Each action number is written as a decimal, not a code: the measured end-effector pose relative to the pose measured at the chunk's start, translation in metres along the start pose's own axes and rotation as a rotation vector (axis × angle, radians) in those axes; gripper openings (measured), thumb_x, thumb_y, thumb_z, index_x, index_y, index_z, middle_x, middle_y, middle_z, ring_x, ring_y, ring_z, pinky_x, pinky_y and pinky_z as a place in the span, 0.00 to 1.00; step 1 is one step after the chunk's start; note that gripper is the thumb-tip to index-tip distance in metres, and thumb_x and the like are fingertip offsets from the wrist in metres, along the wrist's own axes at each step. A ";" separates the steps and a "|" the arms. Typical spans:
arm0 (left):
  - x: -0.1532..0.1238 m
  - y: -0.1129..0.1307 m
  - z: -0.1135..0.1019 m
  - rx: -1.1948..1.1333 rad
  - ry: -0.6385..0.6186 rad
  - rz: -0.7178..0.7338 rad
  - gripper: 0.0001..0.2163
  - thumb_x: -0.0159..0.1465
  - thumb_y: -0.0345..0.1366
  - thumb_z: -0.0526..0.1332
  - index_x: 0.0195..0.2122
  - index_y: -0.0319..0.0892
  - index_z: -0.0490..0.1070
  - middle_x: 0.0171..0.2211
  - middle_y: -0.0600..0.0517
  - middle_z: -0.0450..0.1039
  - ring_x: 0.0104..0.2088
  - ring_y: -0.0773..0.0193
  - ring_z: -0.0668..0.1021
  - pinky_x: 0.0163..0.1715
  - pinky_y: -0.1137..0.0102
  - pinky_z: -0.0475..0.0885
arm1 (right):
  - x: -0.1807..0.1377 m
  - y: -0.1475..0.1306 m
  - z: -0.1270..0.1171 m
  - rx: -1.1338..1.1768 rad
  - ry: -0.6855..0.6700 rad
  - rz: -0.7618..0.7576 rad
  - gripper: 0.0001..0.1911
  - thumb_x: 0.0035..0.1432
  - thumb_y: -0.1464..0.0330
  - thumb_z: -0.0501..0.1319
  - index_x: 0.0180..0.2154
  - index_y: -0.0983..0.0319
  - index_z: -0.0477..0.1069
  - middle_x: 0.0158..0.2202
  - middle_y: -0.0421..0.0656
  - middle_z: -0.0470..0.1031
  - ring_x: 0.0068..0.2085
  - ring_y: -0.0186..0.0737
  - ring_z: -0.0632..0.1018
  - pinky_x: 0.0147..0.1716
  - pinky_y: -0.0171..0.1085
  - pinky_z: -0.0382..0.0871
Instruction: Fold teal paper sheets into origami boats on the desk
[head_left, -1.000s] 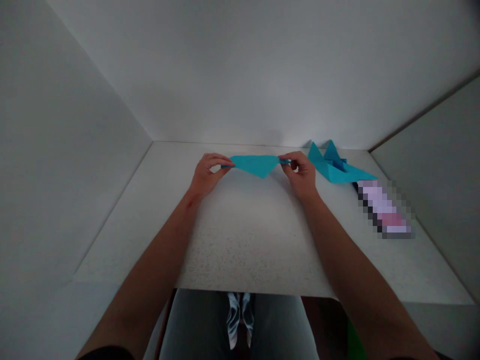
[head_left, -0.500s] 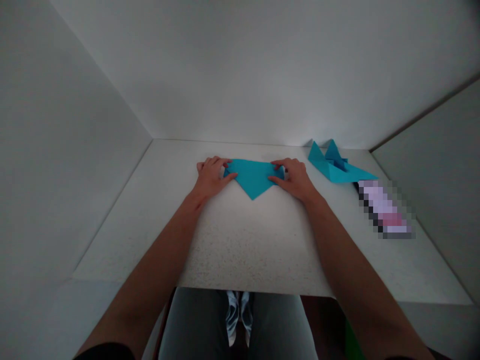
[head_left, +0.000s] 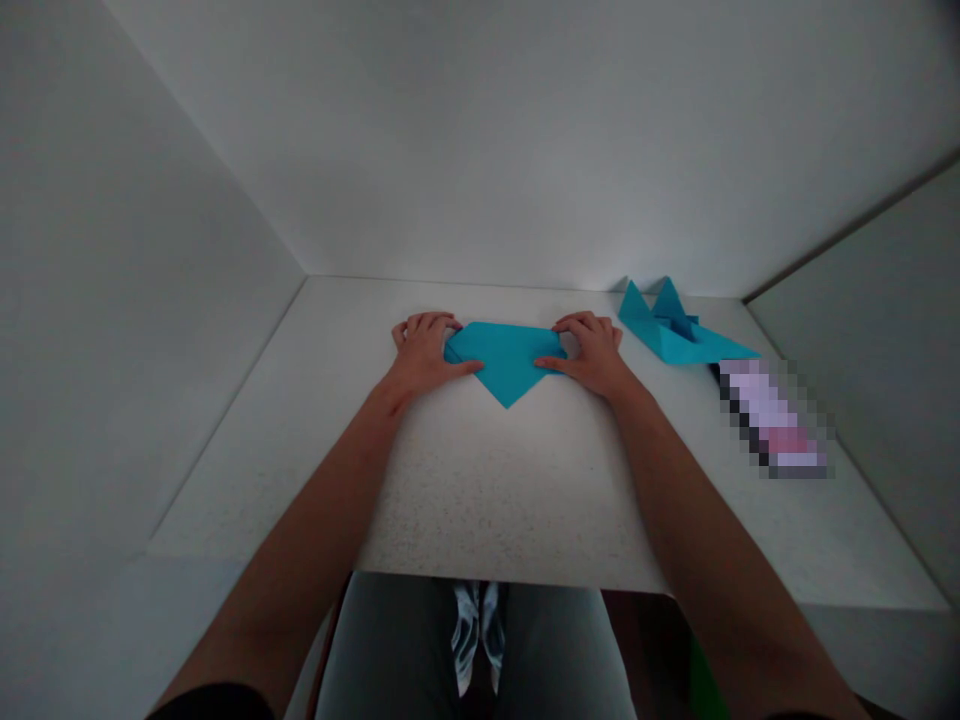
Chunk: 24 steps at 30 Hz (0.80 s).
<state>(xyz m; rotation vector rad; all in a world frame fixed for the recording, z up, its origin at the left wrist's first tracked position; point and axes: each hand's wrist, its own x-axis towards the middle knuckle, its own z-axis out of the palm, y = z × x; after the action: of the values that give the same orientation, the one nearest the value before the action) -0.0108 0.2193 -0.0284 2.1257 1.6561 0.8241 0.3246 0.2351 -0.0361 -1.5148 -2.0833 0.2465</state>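
Note:
A folded sheet of blue paper (head_left: 510,360) lies on the white table, its pointed corner toward me and its long straight edge toward the wall. At its left end is my left hand (head_left: 429,352), thumb on the near edge and fingertips at the far corner. My right hand (head_left: 592,352) grips the right end in the same way, with the thumb on top of the paper. Small folded layers show beside both hands. Part of each end is hidden by the fingers.
At the back right stands a folded blue paper boat (head_left: 679,335) with upright points. Just in front of it lies a blurred-out, phone-like flat object (head_left: 776,420). White walls (head_left: 510,150) enclose the table (head_left: 480,500) at the back and sides.
The blue paper has shifted slightly toward me. My left thumb has slid a little inward along its near edge, and the right fingertips have moved slightly outward.

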 end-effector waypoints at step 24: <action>0.008 0.004 0.003 -0.777 0.095 0.005 0.25 0.63 0.42 0.71 0.55 0.51 0.60 0.28 0.63 0.71 0.28 0.69 0.75 0.30 0.74 0.69 | 0.009 0.000 0.001 0.906 0.129 0.175 0.34 0.51 0.44 0.77 0.52 0.48 0.67 0.42 0.38 0.77 0.31 0.37 0.76 0.26 0.37 0.75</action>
<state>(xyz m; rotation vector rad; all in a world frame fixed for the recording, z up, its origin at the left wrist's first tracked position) -0.0045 0.2265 -0.0270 1.5542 1.0922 1.3164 0.3220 0.2436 -0.0335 -1.0848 -1.4021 0.9741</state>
